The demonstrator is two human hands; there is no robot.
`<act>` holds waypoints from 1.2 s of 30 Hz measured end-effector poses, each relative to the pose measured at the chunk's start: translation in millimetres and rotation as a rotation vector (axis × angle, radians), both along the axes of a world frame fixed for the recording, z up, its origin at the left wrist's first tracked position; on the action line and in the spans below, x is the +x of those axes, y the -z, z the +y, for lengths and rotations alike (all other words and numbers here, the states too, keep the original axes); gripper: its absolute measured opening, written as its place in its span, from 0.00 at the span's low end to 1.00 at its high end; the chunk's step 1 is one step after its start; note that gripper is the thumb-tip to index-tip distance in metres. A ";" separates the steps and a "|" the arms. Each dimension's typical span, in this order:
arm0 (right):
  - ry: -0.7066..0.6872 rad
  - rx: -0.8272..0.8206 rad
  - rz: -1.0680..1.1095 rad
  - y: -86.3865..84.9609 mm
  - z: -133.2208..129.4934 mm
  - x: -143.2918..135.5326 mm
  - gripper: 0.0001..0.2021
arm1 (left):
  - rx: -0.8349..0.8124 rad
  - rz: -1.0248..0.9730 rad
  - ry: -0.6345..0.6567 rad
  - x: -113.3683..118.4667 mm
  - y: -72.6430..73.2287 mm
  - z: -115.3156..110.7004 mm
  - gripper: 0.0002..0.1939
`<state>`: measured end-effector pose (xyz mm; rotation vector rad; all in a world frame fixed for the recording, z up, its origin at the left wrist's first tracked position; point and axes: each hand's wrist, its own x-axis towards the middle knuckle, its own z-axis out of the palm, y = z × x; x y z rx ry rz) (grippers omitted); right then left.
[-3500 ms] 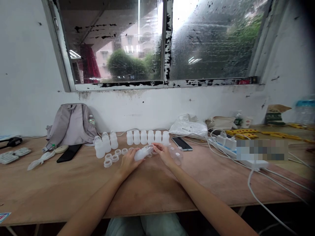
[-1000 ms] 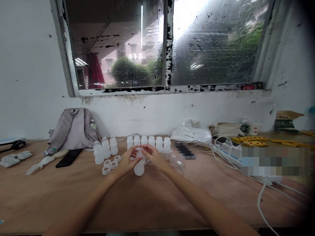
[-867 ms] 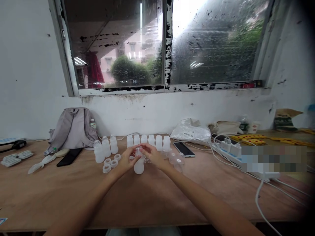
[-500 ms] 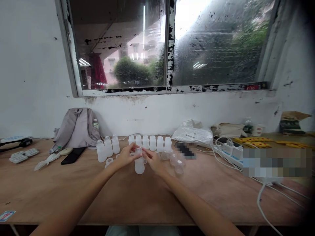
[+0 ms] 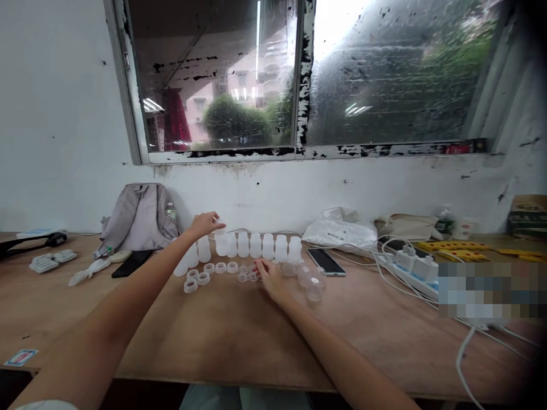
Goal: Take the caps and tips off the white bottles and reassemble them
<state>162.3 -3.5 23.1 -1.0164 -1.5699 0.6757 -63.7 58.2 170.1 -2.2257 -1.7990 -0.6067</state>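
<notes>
My left hand [image 5: 205, 224] has its fingers closed on the top of a frosted white bottle [image 5: 221, 244], upright at the left part of the back row. Over the small clear nipples [image 5: 243, 274] is my right hand [image 5: 269, 278], its fingertips close together near them; whether it grips one is too small to tell. Several white bottles [image 5: 255, 246] stand in a row along the wall side, with others partly behind my left arm. Several clear rings [image 5: 203, 278] lie left of the nipples. Clear domed caps [image 5: 313, 292] are grouped to the right of my right hand.
A grey backpack [image 5: 139, 219] and a black phone [image 5: 131, 264] are at the left. On the right are a grey-framed phone [image 5: 326, 262], a white plastic bag [image 5: 339, 232], a power strip [image 5: 410, 275] with cables, and yellow parts [image 5: 453, 248].
My left hand has moved back and left with the bottle, from the middle to the back row. My right hand has come away from the bottle to the nipples. The view has shifted slightly.
</notes>
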 end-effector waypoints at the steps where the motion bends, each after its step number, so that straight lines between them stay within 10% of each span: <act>1: 0.010 0.012 -0.033 0.2 -0.4 -0.5 0.15 | -0.011 0.020 -0.037 -0.7 1.3 7.0 0.23; 12: 0.078 0.056 -0.138 0.3 3.1 2.3 0.15 | -0.065 0.129 -0.188 9.1 44.7 38.9 0.19; 30: 0.269 0.036 -0.260 1.3 13.0 12.3 0.14 | -0.052 0.149 -0.243 5.6 52.6 34.9 0.18; 36: 0.360 -0.102 -0.460 1.5 12.8 17.7 0.11 | 0.210 -0.012 -0.194 19.4 61.0 17.4 0.22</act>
